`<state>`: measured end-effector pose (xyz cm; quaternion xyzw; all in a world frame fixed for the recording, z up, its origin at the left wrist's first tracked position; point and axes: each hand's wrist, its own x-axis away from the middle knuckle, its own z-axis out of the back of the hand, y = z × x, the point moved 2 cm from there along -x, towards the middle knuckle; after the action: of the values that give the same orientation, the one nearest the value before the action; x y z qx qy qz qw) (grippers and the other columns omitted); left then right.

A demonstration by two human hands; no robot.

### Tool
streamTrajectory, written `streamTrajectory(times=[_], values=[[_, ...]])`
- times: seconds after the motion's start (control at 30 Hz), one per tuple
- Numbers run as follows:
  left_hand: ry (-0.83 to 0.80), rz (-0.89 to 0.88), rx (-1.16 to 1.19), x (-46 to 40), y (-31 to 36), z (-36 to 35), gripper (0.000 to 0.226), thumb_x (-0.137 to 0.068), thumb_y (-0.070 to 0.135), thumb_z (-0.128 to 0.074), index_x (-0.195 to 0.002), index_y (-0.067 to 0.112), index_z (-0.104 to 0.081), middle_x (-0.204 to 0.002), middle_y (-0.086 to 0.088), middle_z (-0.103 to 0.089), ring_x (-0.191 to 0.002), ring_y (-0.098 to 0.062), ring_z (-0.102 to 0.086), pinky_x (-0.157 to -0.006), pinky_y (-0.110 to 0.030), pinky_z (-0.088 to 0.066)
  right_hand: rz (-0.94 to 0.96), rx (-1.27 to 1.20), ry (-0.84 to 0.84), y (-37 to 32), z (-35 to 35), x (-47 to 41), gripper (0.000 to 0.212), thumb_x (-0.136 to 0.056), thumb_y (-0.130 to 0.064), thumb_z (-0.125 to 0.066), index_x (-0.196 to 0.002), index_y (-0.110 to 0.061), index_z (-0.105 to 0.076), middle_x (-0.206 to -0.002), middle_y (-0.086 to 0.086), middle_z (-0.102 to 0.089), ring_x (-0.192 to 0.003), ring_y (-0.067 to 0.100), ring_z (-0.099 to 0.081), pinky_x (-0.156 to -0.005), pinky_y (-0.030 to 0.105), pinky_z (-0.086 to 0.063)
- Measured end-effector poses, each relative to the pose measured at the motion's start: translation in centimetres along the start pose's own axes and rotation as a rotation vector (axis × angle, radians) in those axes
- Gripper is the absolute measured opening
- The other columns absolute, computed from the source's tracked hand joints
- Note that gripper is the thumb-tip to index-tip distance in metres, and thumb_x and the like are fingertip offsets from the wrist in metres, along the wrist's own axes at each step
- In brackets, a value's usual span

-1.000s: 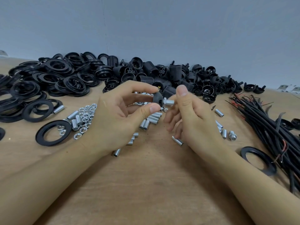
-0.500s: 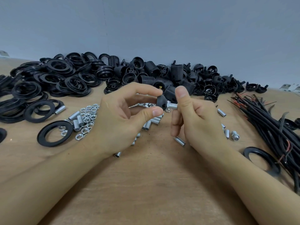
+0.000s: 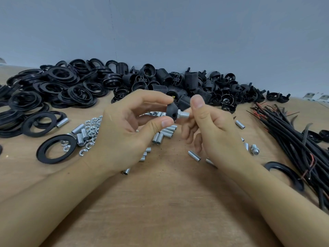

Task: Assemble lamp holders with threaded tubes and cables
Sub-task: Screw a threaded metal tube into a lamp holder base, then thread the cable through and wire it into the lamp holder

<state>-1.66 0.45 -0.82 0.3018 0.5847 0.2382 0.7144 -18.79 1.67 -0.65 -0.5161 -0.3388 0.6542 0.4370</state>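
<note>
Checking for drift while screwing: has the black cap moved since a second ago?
No, not noticeably: the black cap still hangs above the same pile of tubes on the table.

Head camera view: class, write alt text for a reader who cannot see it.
The left hand holds a black cap while the right hand pinches a metal tube sticking from it. Black rings, tubes and cables lie around.
</note>
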Motion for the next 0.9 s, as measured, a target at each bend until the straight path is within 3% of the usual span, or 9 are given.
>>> streamTrajectory(times=[0.07,0.13,0.23,0.33,0.43,0.53,0.73,0.83,0.9], values=[[0.017,0.033,0.021,0.0,-0.2,0.1,0.030,-0.081,0.005,-0.074,-0.108,0.017,-0.066,-0.107,0.005,-0.071,-0.106,-0.018,-0.068,-0.087,-0.026,-0.055,0.031,-0.014,-0.018,-0.1,0.1,0.0,0.032,-0.093,-0.043,-0.055,-0.078,-0.015,-0.064,-0.066,0.003,-0.063,-0.061,0.013,-0.058,-0.050,0.019,-0.043],[0.012,0.044,0.041,0.0,-0.2,0.1,0.030,-0.081,0.005,-0.074,-0.108,0.017,-0.066,-0.106,0.003,-0.072,-0.106,-0.019,-0.069,-0.087,-0.027,-0.056,0.075,0.018,-0.018,-0.3,0.1,0.0,0.020,-0.092,-0.032,-0.058,-0.082,-0.015,-0.062,-0.065,0.002,-0.061,-0.057,0.017,-0.054,-0.048,0.024,-0.042],[0.001,-0.010,0.008,0.1,0.0,0.0,0.031,-0.081,0.005,-0.074,-0.108,0.017,-0.065,-0.108,0.006,-0.072,-0.107,-0.016,-0.068,-0.090,-0.024,-0.053,0.050,0.034,-0.027,-0.1,-0.2,0.1,0.042,-0.098,-0.038,-0.049,-0.067,-0.010,-0.055,-0.053,0.006,-0.056,-0.044,0.027,-0.047,-0.042,0.037,-0.042],[0.008,-0.030,-0.019,0.1,0.1,-0.1,0.032,-0.081,0.004,-0.075,-0.109,0.016,-0.065,-0.108,0.008,-0.071,-0.107,-0.015,-0.067,-0.091,-0.024,-0.052,-0.006,0.018,-0.018,-0.1,-0.3,0.2,0.054,-0.098,-0.050,-0.043,-0.064,-0.010,-0.055,-0.050,0.010,-0.054,-0.042,0.019,-0.049,-0.042,0.029,-0.043],[0.023,-0.003,-0.009,0.1,0.0,0.0,0.033,-0.082,0.006,-0.075,-0.111,0.015,-0.063,-0.111,0.002,-0.070,-0.107,-0.019,-0.068,-0.089,-0.026,-0.054,0.025,-0.010,-0.041,-0.2,-0.2,0.1,0.038,-0.097,-0.044,-0.048,-0.075,-0.014,-0.058,-0.062,0.008,-0.060,-0.052,0.021,-0.056,-0.043,0.030,-0.044],[0.011,-0.006,0.004,0.1,0.2,0.0,0.034,-0.082,0.004,-0.073,-0.112,0.017,-0.061,-0.113,-0.001,-0.069,-0.106,-0.021,-0.068,-0.088,-0.029,-0.055,0.083,0.054,-0.050,0.0,-0.2,0.1,0.026,-0.096,-0.033,-0.050,-0.080,-0.014,-0.057,-0.062,0.002,-0.060,-0.055,0.014,-0.056,-0.049,0.021,-0.044],[0.000,-0.073,-0.071,0.4,0.5,-0.4,0.035,-0.085,0.007,-0.071,-0.114,0.019,-0.057,-0.115,-0.008,-0.066,-0.108,-0.025,-0.065,-0.086,-0.030,-0.054,0.064,0.077,-0.042,-0.1,-0.5,0.0,0.047,-0.103,-0.035,-0.040,-0.060,-0.017,-0.040,-0.044,-0.001,-0.042,-0.041,0.018,-0.045,-0.045,0.030,-0.039],[0.000,-0.104,-0.130,0.5,0.5,-0.4,0.036,-0.084,0.007,-0.072,-0.113,0.023,-0.057,-0.114,-0.004,-0.065,-0.107,-0.023,-0.065,-0.087,-0.033,-0.055,-0.009,0.085,-0.062,-0.1,-0.1,0.1,0.050,-0.102,-0.040,-0.043,-0.063,-0.009,-0.047,-0.045,0.004,-0.045,-0.039,0.014,-0.045,-0.041,0.027,-0.039],[0.009,-0.101,-0.161,0.4,0.4,-0.2,0.037,-0.084,0.007,-0.073,-0.113,0.023,-0.058,-0.114,0.003,-0.064,-0.107,-0.021,-0.065,-0.089,-0.035,-0.055,-0.039,0.330,0.022,-0.5,0.7,-0.2,0.053,-0.095,-0.054,-0.043,-0.067,-0.010,-0.054,-0.051,0.007,-0.051,-0.041,0.007,-0.047,-0.044,0.019,-0.038]])
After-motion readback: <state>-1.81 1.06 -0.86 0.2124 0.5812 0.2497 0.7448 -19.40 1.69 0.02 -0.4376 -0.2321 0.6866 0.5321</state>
